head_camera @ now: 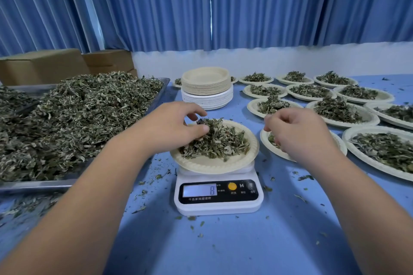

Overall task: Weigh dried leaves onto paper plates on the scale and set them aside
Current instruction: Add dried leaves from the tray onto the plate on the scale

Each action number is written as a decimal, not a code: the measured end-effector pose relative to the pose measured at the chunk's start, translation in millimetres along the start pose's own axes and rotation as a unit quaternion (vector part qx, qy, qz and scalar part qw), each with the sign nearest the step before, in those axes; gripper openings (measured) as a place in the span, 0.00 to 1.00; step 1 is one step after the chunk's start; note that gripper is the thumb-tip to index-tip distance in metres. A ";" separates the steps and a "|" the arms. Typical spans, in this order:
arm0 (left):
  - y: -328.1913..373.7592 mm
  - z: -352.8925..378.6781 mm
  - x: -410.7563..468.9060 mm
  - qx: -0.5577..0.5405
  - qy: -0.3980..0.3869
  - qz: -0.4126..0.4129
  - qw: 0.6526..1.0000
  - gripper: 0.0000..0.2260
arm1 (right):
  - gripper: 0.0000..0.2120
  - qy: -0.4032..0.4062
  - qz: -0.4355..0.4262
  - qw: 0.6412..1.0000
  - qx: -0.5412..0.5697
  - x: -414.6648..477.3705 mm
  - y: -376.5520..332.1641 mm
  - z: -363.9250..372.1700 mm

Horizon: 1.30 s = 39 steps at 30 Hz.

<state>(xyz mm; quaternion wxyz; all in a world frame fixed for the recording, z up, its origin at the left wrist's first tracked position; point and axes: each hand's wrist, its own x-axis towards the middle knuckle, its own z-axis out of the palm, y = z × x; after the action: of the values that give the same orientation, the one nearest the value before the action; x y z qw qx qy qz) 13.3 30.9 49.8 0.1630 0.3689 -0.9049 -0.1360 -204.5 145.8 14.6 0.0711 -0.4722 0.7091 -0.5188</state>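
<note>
A white digital scale (218, 194) stands on the blue table, its display reading 8. On it sits a paper plate (207, 164) with a heap of dried leaves (219, 140). My left hand (172, 126) is over the left side of that heap, thumb and fingers pinching leaves. My right hand (297, 134) hovers to the right with fingers curled, above another filled plate (267, 140); whether it holds leaves is hidden. A metal tray (33, 184) piled with dried leaves (73, 118) lies at the left.
A stack of unused paper plates (206, 88) stands behind the scale. Several filled plates (339, 110) cover the right side of the table. Cardboard boxes (44, 65) sit at the back left before blue curtains. Leaf crumbs litter the table around the scale.
</note>
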 end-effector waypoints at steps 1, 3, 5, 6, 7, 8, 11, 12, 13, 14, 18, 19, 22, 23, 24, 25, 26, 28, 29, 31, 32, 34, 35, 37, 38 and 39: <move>0.0 3.6 -1.9 0.005 -0.002 0.003 1.000 0.17 | 0.15 0.000 -0.001 1.000 -0.004 -0.7 -0.3 0.0; 0.6 9.1 -3.3 0.016 -0.007 0.002 1.000 0.17 | 0.14 -0.001 -0.003 1.000 -0.010 -1.3 -0.5 0.6; 1.9 12.5 -2.9 0.020 0.000 -0.001 1.000 0.18 | 0.14 -0.002 0.000 1.000 -0.004 -1.3 -0.2 1.3; 2.7 14.1 -2.4 0.021 0.007 0.000 1.000 0.19 | 0.13 -0.003 0.002 1.000 0.000 -1.3 -0.2 1.6; 3.6 15.9 -2.0 0.024 0.012 0.002 1.000 0.20 | 0.13 -0.004 0.003 1.000 0.002 -1.2 0.0 1.7; 4.6 17.8 -1.9 0.032 0.016 0.005 0.999 0.20 | 0.13 -0.004 0.003 1.000 0.004 -1.2 0.1 1.9; 7.6 23.8 -2.2 0.054 0.021 0.014 0.998 0.18 | 0.13 -0.003 0.001 1.000 0.000 -1.4 0.2 1.9; 8.5 24.9 -2.4 0.056 0.026 0.017 0.998 0.17 | 0.14 -0.002 0.000 1.000 -0.002 -1.6 0.2 1.8; 9.2 25.5 -2.4 0.056 0.035 0.019 0.998 0.16 | 0.14 -0.002 0.000 1.000 -0.003 -1.9 0.4 1.6; 9.6 25.9 -2.7 0.055 0.045 0.022 0.997 0.15 | 0.14 -0.002 0.000 1.000 -0.004 -2.1 0.3 1.5; 10.5 26.2 -3.7 0.034 0.094 0.036 0.994 0.10 | 0.14 -0.003 0.001 1.000 -0.006 -2.4 -0.6 1.3; 10.9 26.3 -4.0 0.031 0.106 0.037 0.993 0.09 | 0.14 -0.002 0.001 1.000 -0.006 -2.6 -0.8 1.1; 11.4 27.1 -3.9 0.003 0.141 0.030 0.990 0.07 | 0.15 -0.004 0.002 1.000 -0.002 -3.1 -1.6 0.5; 11.5 27.5 -3.9 -0.015 0.155 0.026 0.987 0.06 | 0.15 -0.005 0.002 1.000 -0.001 -3.0 -1.9 0.6; 11.5 27.8 -4.1 -0.036 0.168 0.020 0.985 0.05 | 0.15 -0.005 0.003 1.000 -0.001 -2.9 -2.1 0.6; 11.6 28.2 -4.1 -0.061 0.179 0.012 0.982 0.05 | 0.15 -0.006 0.003 1.000 -0.002 -2.7 -2.4 0.9; 11.4 28.6 -3.8 -0.087 0.187 0.001 0.979 0.05 | 0.15 -0.005 0.004 1.000 -0.003 -2.5 -2.7 1.1; 10.7 29.2 -3.3 -0.136 0.197 -0.019 0.971 0.05 | 0.15 -0.005 0.005 1.000 -0.002 -2.6 -2.9 0.9; 9.9 29.0 -3.0 -0.162 0.201 -0.027 0.966 0.05 | 0.14 -0.005 0.006 1.000 0.000 -2.9 -2.8 0.6; 7.7 25.1 -3.0 -0.227 0.206 -0.043 0.951 0.05 | 0.14 -0.008 0.006 1.000 0.001 -3.5 -3.0 -0.3; 5.4 22.0 -3.2 -0.246 0.213 -0.047 0.944 0.06 | 0.14 -0.009 0.006 1.000 0.000 -3.7 -3.2 -0.6; -2.7 15.1 -3.5 -0.240 0.240 -0.049 0.939 0.08 | 0.15 -0.010 0.005 1.000 0.001 -4.3 -3.8 -0.8; -8.1 11.7 -3.8 -0.231 0.256 -0.054 0.937 0.08 | 0.15 -0.010 0.004 1.000 0.002 -4.6 -4.2 -0.9; -19.6 5.1 -4.9 -0.204 0.283 -0.074 0.934 0.07 | 0.15 -0.013 0.002 1.000 0.000 -5.3 -5.1 -1.1; -25.8 1.8 -5.5 -0.188 0.295 -0.086 0.933 0.06 | 0.14 -0.014 0.003 1.000 0.000 -5.6 -5.6 -1.3; -32.0 -1.5 -6.2 -0.172 0.311 -0.101 0.929 0.05 | 0.14 -0.013 0.004 1.000 0.001 -5.9 -5.9 -1.6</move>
<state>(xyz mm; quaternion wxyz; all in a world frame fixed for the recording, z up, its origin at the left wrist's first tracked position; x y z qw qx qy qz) 38.0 13.0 38.3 0.4827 0.4481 -0.7297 -0.1841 -198.7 151.2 17.7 0.0833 -0.4759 0.7097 -0.5127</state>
